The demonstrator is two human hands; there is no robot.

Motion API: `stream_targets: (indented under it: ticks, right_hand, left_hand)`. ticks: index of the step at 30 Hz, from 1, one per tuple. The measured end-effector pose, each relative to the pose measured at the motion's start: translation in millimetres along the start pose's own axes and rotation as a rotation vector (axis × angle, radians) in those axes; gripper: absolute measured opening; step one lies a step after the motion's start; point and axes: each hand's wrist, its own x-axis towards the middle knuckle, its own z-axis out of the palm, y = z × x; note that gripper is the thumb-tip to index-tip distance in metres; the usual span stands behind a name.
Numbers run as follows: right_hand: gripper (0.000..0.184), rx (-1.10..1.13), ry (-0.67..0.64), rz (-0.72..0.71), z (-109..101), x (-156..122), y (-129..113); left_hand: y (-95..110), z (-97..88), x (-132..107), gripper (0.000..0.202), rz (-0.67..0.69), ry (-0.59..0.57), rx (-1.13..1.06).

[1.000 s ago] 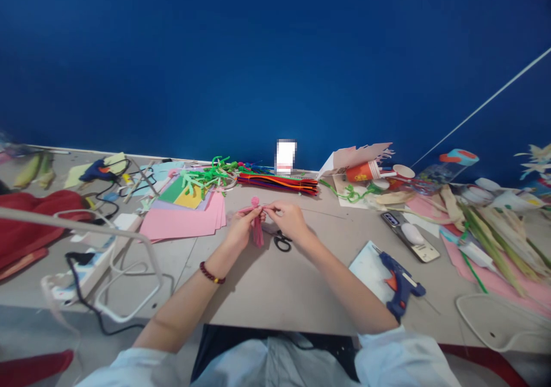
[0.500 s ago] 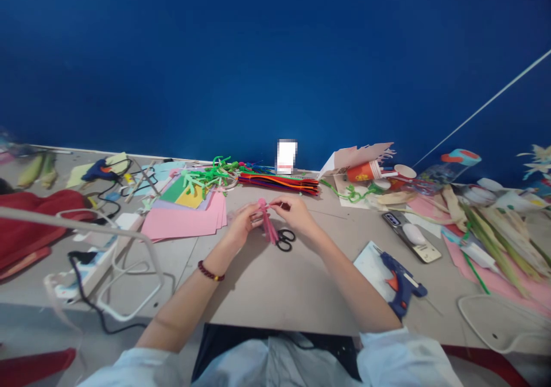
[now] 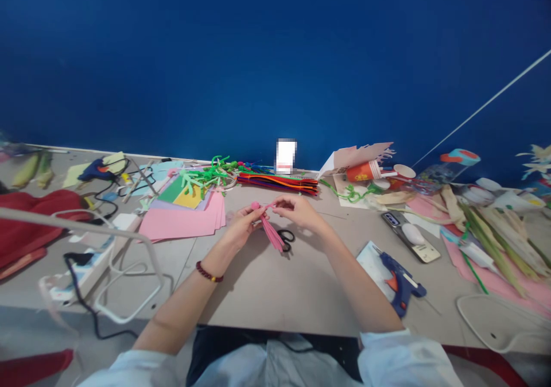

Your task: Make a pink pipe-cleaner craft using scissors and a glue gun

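Observation:
Between my hands is a bundle of pink pipe cleaners (image 3: 272,235), with a small round knob at its top and loose strands fanning downward to the right. My left hand (image 3: 243,225) pinches it just below the knob. The fingertips of my right hand (image 3: 297,212) are closed on a thin pink strand that runs out sideways from the bundle's neck. Black-handled scissors (image 3: 287,239) lie on the table, partly covered by the strand ends; their blades are hidden.
Behind my hands lies a stack of multicoloured pipe cleaners (image 3: 279,183). Pink paper sheets (image 3: 181,221) and green bent pipe cleaners (image 3: 210,173) are at left, near a white power strip (image 3: 94,260). At right are a blue glue gun (image 3: 400,281), a phone (image 3: 413,237) and red paper cups (image 3: 364,171).
The bundle has tilted, its knob shifting left and its strands swinging lower right over more of the scissors. My right hand has moved slightly right, with the pink strand stretched between the hands.

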Motion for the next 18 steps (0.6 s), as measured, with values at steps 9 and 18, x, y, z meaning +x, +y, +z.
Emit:
stream_targets:
  ticks: [9,18]
  right_hand:
    - [0.02,-0.059,-0.018,-0.014,0.6,-1.0,-5.0]
    - [0.014,-0.133,-0.021,-0.028,-6.4,0.7,-1.1]
  left_hand:
    - [1.7,2.5,-3.2,0.026,-0.021,-0.05,0.014]
    - [0.9,-1.4,-5.2,0.017,0.069,-0.152,0.17]
